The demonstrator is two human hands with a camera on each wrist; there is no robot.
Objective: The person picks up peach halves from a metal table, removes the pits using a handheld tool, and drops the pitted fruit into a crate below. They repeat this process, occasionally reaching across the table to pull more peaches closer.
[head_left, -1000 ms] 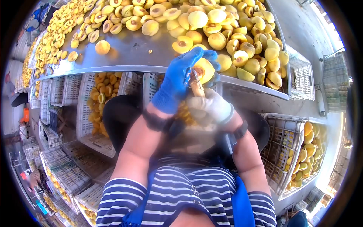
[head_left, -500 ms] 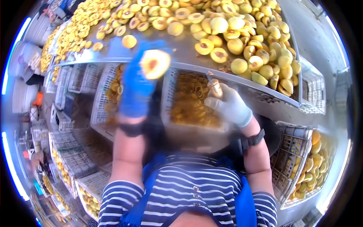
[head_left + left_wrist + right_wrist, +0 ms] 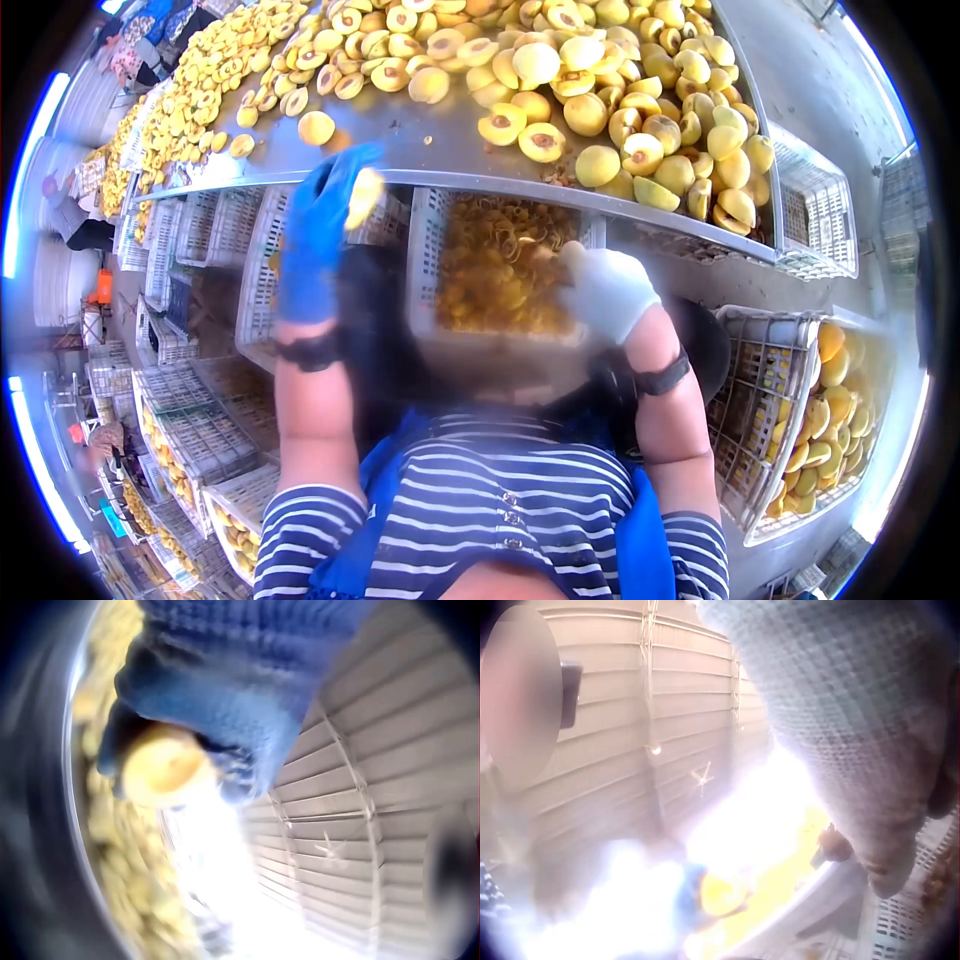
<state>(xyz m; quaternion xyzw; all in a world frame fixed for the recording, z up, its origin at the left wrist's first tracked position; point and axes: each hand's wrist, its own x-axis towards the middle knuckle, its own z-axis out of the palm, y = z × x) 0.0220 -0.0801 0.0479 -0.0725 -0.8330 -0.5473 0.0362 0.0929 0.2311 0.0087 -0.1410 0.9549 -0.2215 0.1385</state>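
In the head view the blue-gloved left hand [image 3: 318, 235] holds a peach half [image 3: 364, 197] on its inner side, above the crates by the table's front edge. The left wrist view shows the glove's fingers [image 3: 240, 769] curled round that half [image 3: 166, 766]. Blurred, the white-gloved right hand [image 3: 612, 290] is above the right side of a crate of peelings or scraps [image 3: 505, 270]. In the right wrist view, a short tool [image 3: 834, 844] with a brown handle sticks out beyond the gloved right hand [image 3: 847, 742]; most of it is hidden.
Peach halves [image 3: 640, 110] are heaped across the back and right of the metal table [image 3: 460, 180]. A white crate of halves [image 3: 770, 400] stands at the right, an emptier-looking one [image 3: 820, 210] beside the table's right end. More crates [image 3: 200, 410] are at the left.
From close together around a peach half, the hands have moved apart. My left hand has gone left with a half in it; my right hand has moved right and stays over the scraps crate's side.
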